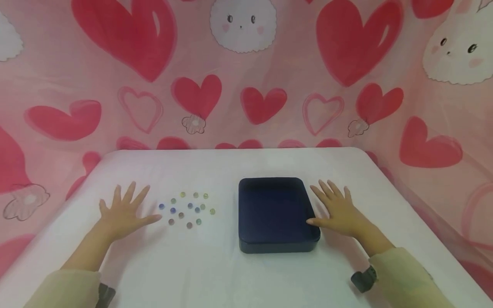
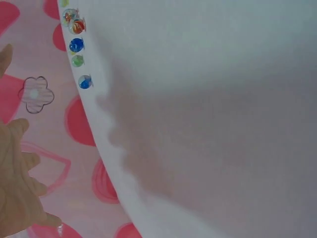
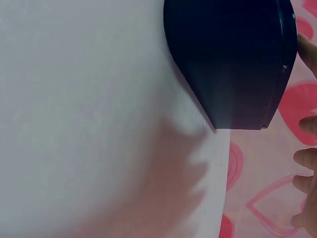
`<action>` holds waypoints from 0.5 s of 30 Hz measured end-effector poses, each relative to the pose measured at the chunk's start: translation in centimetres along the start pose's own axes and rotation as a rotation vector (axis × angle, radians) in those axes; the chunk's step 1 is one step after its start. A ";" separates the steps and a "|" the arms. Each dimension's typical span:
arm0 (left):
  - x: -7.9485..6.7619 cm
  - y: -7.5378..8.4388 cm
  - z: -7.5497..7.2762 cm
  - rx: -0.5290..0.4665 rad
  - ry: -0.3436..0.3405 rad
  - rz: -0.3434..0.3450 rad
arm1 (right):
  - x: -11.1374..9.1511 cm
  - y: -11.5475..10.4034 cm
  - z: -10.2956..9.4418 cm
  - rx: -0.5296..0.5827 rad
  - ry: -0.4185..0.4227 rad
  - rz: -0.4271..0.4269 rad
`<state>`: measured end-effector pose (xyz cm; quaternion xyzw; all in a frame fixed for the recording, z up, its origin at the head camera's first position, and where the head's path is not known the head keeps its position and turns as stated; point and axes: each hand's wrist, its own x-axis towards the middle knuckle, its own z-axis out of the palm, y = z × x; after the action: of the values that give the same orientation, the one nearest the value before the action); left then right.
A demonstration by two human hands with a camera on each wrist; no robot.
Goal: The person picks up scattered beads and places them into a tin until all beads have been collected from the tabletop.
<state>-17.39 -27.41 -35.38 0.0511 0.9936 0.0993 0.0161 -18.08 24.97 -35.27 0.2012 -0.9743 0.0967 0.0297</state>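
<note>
Several glass marbles (image 1: 190, 205), some blue, some green, yellow or brownish, lie scattered on the white table. In the left wrist view, a blue marble (image 2: 85, 82) and a red-swirled marble (image 2: 77, 26) show at the upper left. My left hand (image 1: 122, 214) is spread just left of the marbles, holding nothing; its shadow falls on the table. A dark navy square tray (image 1: 279, 247) with low walls stands right of the marbles. Beside the tray's right wall, my right hand (image 1: 339, 214) is spread with nothing in it, its thumb overlapping the rim in the head view; contact is unclear.
The white tabletop (image 1: 185, 273) has rounded far corners. Behind it and at the sides hangs a pink cloth (image 1: 292, 64) printed with red hearts and white bunny faces. A dark wrist device (image 1: 363, 280) sits at the right sleeve.
</note>
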 end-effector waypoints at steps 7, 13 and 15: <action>0.1 0.1 0.2 -0.048 -0.031 0.000 | 0.2 -0.8 0.5 0.030 0.015 -0.059; 0.5 0.3 0.4 -0.056 -0.045 0.012 | 0.6 -0.7 1.3 0.038 0.004 -0.090; 0.7 0.4 0.4 -0.057 -0.052 0.018 | 0.7 -0.6 1.4 0.041 -0.005 -0.091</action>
<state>-18.00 -26.92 -35.67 0.0621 0.9891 0.1262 0.0427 -18.46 23.86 -36.49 0.2463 -0.9620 0.1148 0.0273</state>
